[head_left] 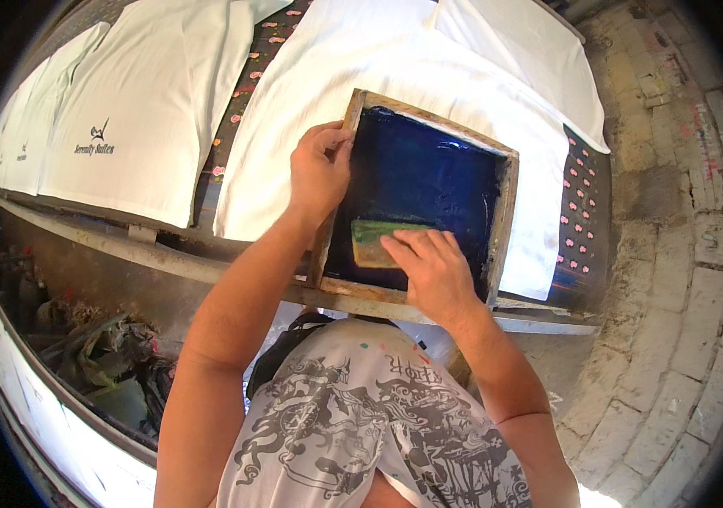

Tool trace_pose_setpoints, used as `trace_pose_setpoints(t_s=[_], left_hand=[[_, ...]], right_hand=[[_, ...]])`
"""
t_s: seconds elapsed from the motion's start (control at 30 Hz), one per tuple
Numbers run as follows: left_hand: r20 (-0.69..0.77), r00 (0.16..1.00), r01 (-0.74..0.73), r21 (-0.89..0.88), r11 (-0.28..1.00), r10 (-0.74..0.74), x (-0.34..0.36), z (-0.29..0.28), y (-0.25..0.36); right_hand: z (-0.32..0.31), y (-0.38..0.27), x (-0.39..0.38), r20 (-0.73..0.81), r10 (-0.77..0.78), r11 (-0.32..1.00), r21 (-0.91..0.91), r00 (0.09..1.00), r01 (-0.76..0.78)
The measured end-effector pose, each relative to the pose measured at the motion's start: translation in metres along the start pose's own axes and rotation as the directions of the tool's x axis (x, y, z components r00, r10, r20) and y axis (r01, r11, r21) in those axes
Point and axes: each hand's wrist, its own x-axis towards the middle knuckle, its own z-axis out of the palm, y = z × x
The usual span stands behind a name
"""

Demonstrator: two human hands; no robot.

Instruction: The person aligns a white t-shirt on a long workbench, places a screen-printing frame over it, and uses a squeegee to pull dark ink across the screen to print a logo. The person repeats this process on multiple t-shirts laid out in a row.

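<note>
A green-and-tan squeegee is resting on the near part of a dark blue screen, inside a wooden frame. The right hand is gripping the squeegee's right end, its fingers lying close together. The left hand is pinching the frame's left bar toward the far corner, fingers curling. Beneath, a white cloth is covering part of a dark patterned table; farther left, a printed white cloth is lying.

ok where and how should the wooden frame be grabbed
I'd grip the wooden frame by its two side rails, coming from the outer left and right: they are long, narrow and mostly exposed, and the left hand grips the left one.
</note>
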Motion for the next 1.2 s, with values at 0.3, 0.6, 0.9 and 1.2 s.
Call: trace_pose_setpoints(t_s=[0.3,0.6,0.9,1.2], left_hand=[[0.012,1.0,-0.022,-0.034,0.999,0.023,0.001,0.0,-0.006],[-0.005,1.0,-0.014,0.002,1.0,0.014,-0.001,-0.001,0.0],[0.002,0.999,0.052,-0.038,0.998,-0.052,-0.003,0.001,-0.001],[0.06,0.998,0.024,0.037,0.999,-0.026,-0.001,-0.005,0.004]], right_hand=[[-0.044,0.079,0.086,0.084,0.088,0.985,0.139,0.993,-0.099],[-0.028,0.124,0.124,0.035,0.073,0.992,0.101,0.997,-0.077],[-0.026,0.129,0.114,0.143,-0.403,0.908,0.189,0.904,0.375],[-0.054,0.178,0.045,0.162,-0.383,0.913,0.215,0.91,0.346]])
